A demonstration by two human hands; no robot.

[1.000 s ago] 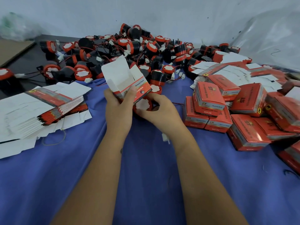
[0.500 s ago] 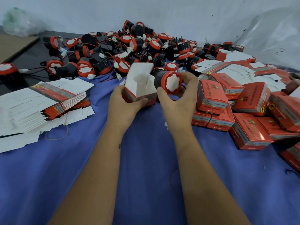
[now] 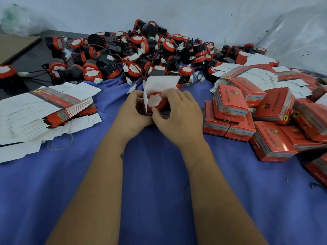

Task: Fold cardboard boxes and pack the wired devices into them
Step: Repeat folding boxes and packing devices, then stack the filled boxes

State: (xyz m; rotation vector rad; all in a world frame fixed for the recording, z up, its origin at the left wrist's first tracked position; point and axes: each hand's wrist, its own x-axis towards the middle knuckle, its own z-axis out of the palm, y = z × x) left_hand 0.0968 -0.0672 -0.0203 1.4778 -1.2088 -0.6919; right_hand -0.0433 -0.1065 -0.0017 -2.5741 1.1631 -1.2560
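Both hands, left (image 3: 131, 112) and right (image 3: 178, 115), clamp the open box (image 3: 160, 84) at table centre, device (image 3: 156, 102) half-seated; its wire, unseen, may snag the 12 o'clock flap.

A single wide-angle view from the person's head looks forward and down along both forearms at the counter (image 3: 159, 200) under its blue cloth. It sits close above the work, and the far white wall (image 3: 194, 16) closes the top of the picture.
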